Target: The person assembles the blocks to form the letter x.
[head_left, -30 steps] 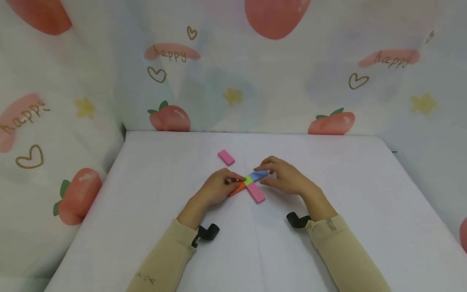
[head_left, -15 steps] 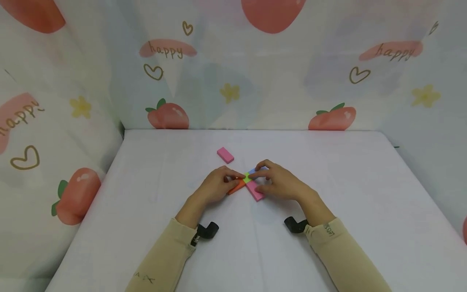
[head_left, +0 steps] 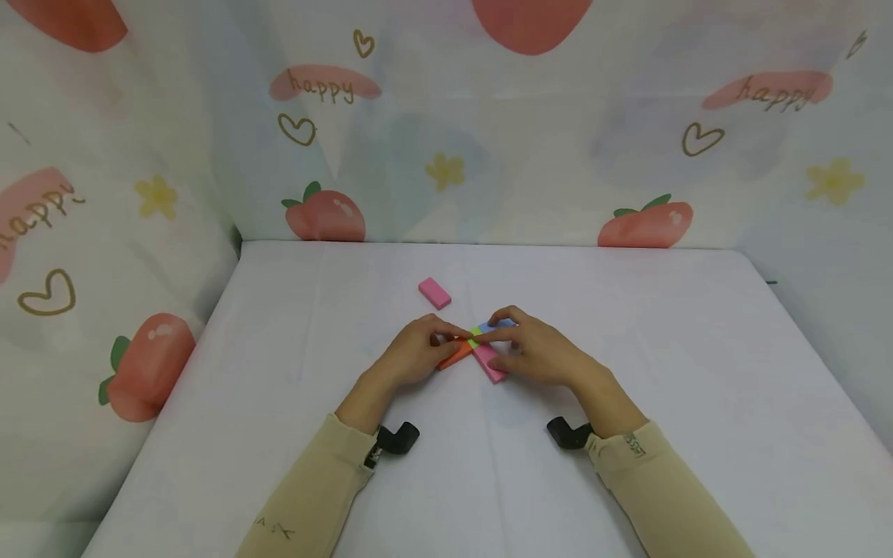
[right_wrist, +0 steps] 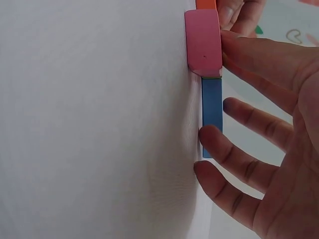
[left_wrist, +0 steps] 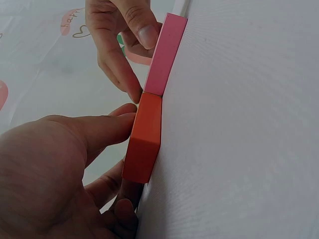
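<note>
A flat cross-like figure of coloured blocks lies on the white table. It has an orange block (head_left: pixel 455 355), a small green piece (head_left: pixel 474 341) at the centre, a blue block (head_left: pixel 481 328) and a pink block (head_left: pixel 488 364). My left hand (head_left: pixel 412 354) holds the orange block, thumb on its upper side and other fingers at its far side. My right hand (head_left: pixel 547 349) lies spread over the figure, thumb on the pink block and index finger on the green piece. In the right wrist view its remaining fingers extend beside the blue block (right_wrist: pixel 212 102), which they partly hide.
Another pink block (head_left: pixel 435 293) lies apart, beyond the figure and slightly left. White cloth covers the table (head_left: pixel 335 294). A printed curtain (head_left: pixel 516 155) stands along the back and sides. Black wrist cameras (head_left: pixel 399 439) stick out from both sleeves.
My right hand has come left and down from above the blue block onto the green piece and the pink block. The left hand stays at the orange block.
</note>
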### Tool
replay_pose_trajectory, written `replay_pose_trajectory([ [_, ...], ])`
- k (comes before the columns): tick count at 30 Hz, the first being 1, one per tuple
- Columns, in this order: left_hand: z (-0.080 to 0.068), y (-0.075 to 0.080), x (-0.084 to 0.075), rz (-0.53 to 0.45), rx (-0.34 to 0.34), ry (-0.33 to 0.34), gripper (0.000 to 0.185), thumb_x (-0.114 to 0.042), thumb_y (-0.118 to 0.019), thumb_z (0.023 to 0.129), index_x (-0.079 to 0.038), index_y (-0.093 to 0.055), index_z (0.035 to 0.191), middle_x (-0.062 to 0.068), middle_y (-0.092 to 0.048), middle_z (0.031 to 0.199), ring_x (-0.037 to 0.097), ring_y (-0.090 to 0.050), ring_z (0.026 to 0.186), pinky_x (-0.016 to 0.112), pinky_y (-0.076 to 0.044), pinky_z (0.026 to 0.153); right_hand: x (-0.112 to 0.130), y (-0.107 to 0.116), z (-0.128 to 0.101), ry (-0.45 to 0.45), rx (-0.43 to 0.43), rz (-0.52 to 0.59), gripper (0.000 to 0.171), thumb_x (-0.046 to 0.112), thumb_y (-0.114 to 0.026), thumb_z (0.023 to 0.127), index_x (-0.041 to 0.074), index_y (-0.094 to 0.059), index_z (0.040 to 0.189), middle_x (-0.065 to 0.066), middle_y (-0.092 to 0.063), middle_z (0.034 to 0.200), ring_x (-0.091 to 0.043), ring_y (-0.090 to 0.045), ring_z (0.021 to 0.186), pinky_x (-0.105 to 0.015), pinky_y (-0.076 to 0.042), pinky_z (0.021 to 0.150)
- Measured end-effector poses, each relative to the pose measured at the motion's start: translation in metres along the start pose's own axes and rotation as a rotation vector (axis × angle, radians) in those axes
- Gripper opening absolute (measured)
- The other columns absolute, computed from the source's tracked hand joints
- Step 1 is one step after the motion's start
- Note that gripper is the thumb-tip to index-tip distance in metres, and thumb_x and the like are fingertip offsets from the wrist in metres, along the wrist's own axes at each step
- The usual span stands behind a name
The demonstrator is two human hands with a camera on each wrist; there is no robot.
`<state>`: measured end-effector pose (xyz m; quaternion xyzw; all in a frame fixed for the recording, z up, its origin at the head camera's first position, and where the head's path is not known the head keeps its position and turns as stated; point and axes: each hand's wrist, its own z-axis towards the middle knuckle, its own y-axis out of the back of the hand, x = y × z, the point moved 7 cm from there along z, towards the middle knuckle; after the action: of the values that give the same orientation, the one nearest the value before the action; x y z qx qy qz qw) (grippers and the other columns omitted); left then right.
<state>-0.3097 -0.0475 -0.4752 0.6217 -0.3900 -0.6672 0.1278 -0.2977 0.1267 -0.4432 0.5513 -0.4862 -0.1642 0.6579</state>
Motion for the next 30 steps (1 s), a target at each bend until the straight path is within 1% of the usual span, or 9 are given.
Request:
replay_pose_trajectory([
  [9,-0.001,-0.001,-0.001,0.003,0.0,0.017,0.022,-0.031,-0.062,0.094,-0.04,-0.07,0.112,-0.011,-0.057,0.099,0.013,-0.052,0.084,0.029,-0.044,0.069,-0.002,0.002,-0.003,-0.015,-0.01,0.027,0.037,0.033,-0.07,0.088,0.029,-0.067,0.124,0.004,-0.045,0.137,-0.018,-0.057,0.102,-0.039,-0.048,0.086],
  [14,-0.001,-0.001,-0.002,0.0,-0.001,0.022,0.021,-0.031,-0.062,0.094,-0.04,-0.07,0.112,-0.011,-0.058,0.099,0.014,-0.053,0.084,0.03,-0.044,0.068,-0.005,0.001,-0.002,-0.027,-0.004,0.059,0.037,0.034,-0.071,0.087,0.031,-0.067,0.123,0.005,-0.044,0.137,-0.019,-0.056,0.102,-0.039,-0.048,0.084],
  [16,-0.002,-0.001,-0.002,0.005,0.0,0.024,0.021,-0.031,-0.062,0.094,-0.04,-0.07,0.112,-0.011,-0.058,0.099,0.013,-0.053,0.084,0.03,-0.044,0.069,-0.007,0.0,-0.001,-0.031,0.001,0.073,0.037,0.036,-0.072,0.086,0.033,-0.067,0.123,0.006,-0.043,0.138,-0.018,-0.056,0.102,-0.037,-0.047,0.083],
  [22,-0.001,0.0,-0.003,0.01,-0.004,0.031,0.022,-0.032,-0.063,0.094,-0.041,-0.07,0.112,-0.011,-0.058,0.098,0.013,-0.053,0.085,0.03,-0.044,0.069,-0.016,-0.004,0.001,-0.04,0.011,0.146,0.038,0.039,-0.072,0.086,0.037,-0.066,0.123,0.009,-0.039,0.139,-0.016,-0.053,0.101,-0.034,-0.045,0.083],
  [26,-0.001,0.0,-0.002,0.001,-0.008,0.027,0.022,-0.031,-0.063,0.094,-0.04,-0.07,0.112,-0.01,-0.058,0.099,0.014,-0.053,0.085,0.03,-0.045,0.069,-0.019,-0.006,0.001,-0.047,0.023,0.205,0.037,0.038,-0.073,0.086,0.036,-0.067,0.122,0.009,-0.038,0.14,-0.017,-0.051,0.101,-0.034,-0.044,0.082],
  [30,-0.002,-0.003,-0.002,-0.007,-0.001,0.026,0.022,-0.031,-0.063,0.094,-0.041,-0.07,0.112,-0.009,-0.058,0.1,0.014,-0.053,0.086,0.03,-0.045,0.069,-0.02,-0.007,0.0,-0.053,0.035,0.241,0.036,0.036,-0.073,0.086,0.035,-0.067,0.122,0.008,-0.036,0.14,-0.019,-0.049,0.102,-0.034,-0.043,0.081],
])
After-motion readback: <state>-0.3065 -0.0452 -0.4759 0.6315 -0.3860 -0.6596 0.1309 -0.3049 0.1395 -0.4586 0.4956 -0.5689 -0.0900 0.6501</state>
